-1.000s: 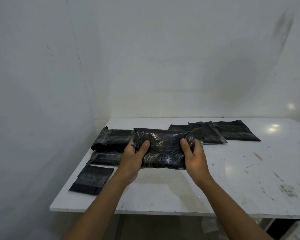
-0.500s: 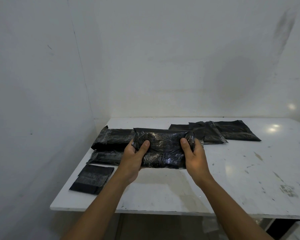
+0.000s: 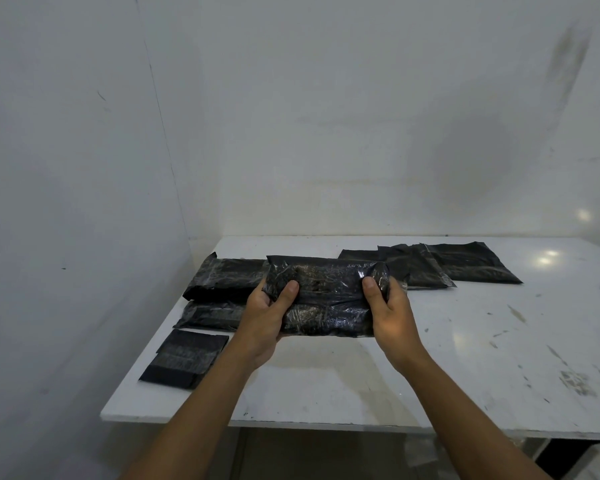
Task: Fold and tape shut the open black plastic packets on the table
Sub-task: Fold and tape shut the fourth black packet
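I've got one folded packet (image 3: 321,296) gripped by both hands (image 3: 269,311) (image 3: 388,306), no tape on it that I can see, flat ones (image 3: 464,263) waiting.

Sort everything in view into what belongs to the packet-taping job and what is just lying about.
Job: held black packet, its ends in left hand and right hand; two filled packets at left; flat packets at back right; white table under them.
Lying about: small black folded stack at near left corner, use unclear.
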